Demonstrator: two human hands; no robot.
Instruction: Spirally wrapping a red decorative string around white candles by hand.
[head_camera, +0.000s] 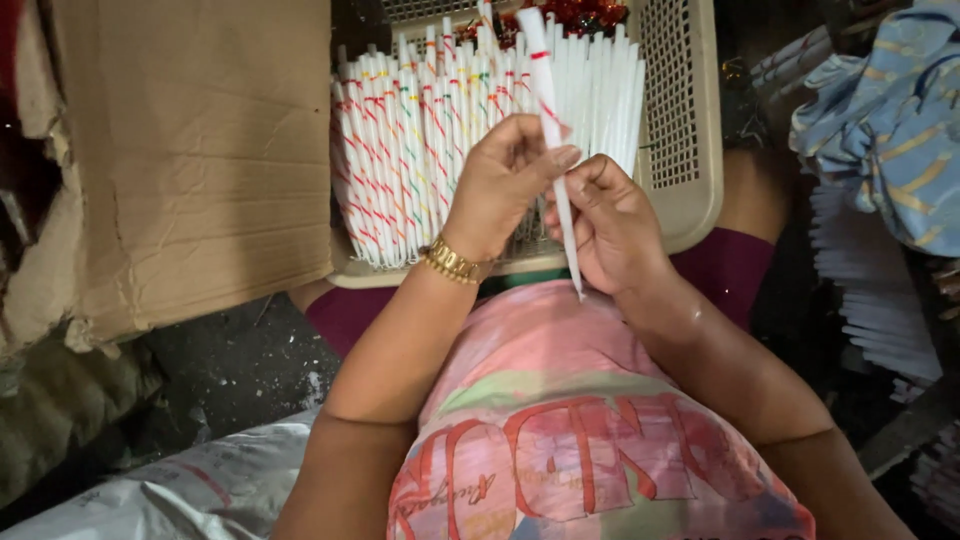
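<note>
White paper tube (556, 165), long and thin with red bands, stands nearly upright between both hands above her lap. Her right hand (612, 228) is closed around its lower part; her left hand (505, 180), gold bracelet (452, 263) at the wrist, pinches it higher up. Beyond, a beige plastic basket (685, 120) holds many similar striped tubes (430, 130), beside a cardboard box (190, 150).

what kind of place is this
Likely a small home workshop for hand-making paper sticks: a plastic basket full of white sticks, a worn cardboard box, and both hands holding one stick.
</note>
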